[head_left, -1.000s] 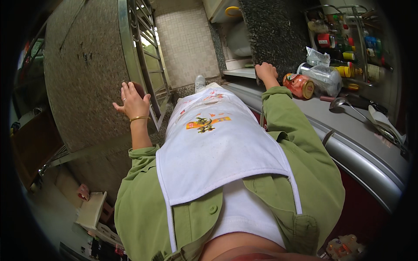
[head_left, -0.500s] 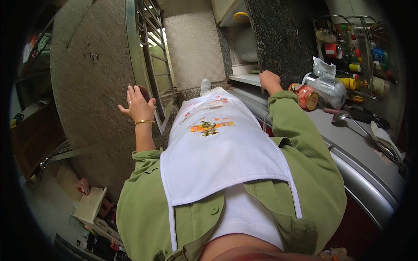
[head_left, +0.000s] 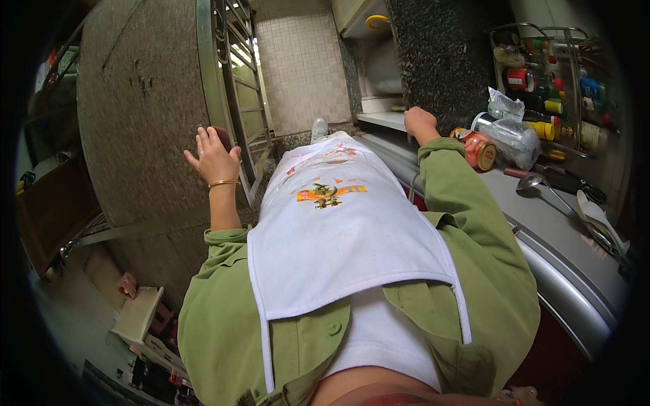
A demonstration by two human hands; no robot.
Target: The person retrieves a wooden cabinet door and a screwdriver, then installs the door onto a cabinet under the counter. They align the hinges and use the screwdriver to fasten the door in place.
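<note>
My left hand [head_left: 213, 159] is open, fingers spread against a worn stone counter [head_left: 142, 142] at its metal-trimmed edge, by a small dark reddish piece partly hidden behind it. My right hand [head_left: 420, 125] is curled at the edge of a dark speckled counter [head_left: 440, 54], beside a white shelf [head_left: 379, 118]. A red-orange jar [head_left: 477, 150] and a plastic-wrapped silver canister [head_left: 508, 142] sit just right of it. My white printed apron [head_left: 338, 243] fills the middle of the view.
A metal rack [head_left: 237, 81] flanks a tiled floor [head_left: 298, 68] ahead. A wire rack of bottles [head_left: 542, 88] is at upper right. A ladle [head_left: 533, 181] and scissors [head_left: 589, 191] lie on the grey surface. A small cream table [head_left: 135, 314] shows at lower left.
The surroundings have shifted slightly down and to the right in the picture since a second ago. Both my hands remain at their counter edges, with little visible change.
</note>
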